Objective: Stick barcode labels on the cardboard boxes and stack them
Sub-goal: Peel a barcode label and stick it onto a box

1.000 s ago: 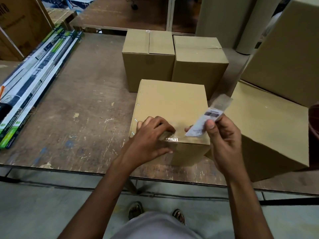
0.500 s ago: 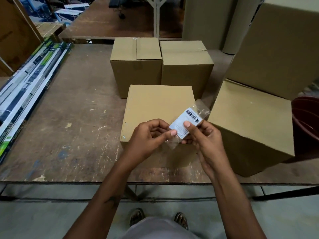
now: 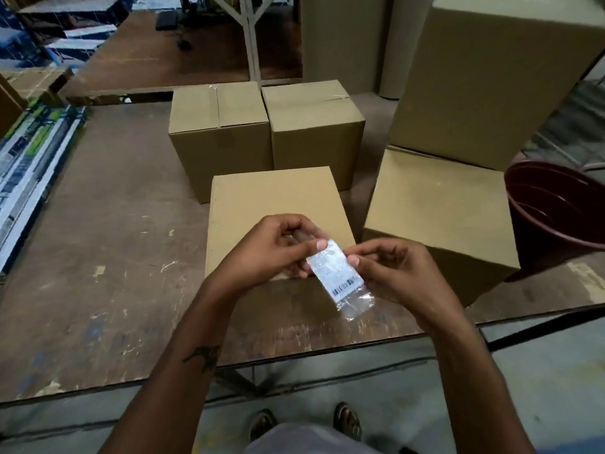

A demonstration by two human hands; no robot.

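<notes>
A white barcode label (image 3: pixel 337 276) in a clear plastic sleeve hangs over the near edge of a plain cardboard box (image 3: pixel 275 201) on the worn wooden table (image 3: pixel 108 244). My left hand (image 3: pixel 271 250) pinches the label's upper left corner with thumb and fingers. My right hand (image 3: pixel 389 270) pinches its upper right edge. The barcode end points down toward me, and the empty end of the sleeve dangles below. Two more closed boxes (image 3: pixel 219 132) (image 3: pixel 314 122) stand side by side behind the near box.
A larger box (image 3: pixel 435 208) lies right of the near one, with a tall box (image 3: pixel 491 77) behind it. A dark red plastic tub (image 3: pixel 556 217) sits at the table's right edge. Long printed cartons (image 3: pixel 29 165) lie along the left side. My feet show below the table edge.
My left hand left the box top and joined the right hand on the label. The label swung from pointing up and right to hanging down toward me.
</notes>
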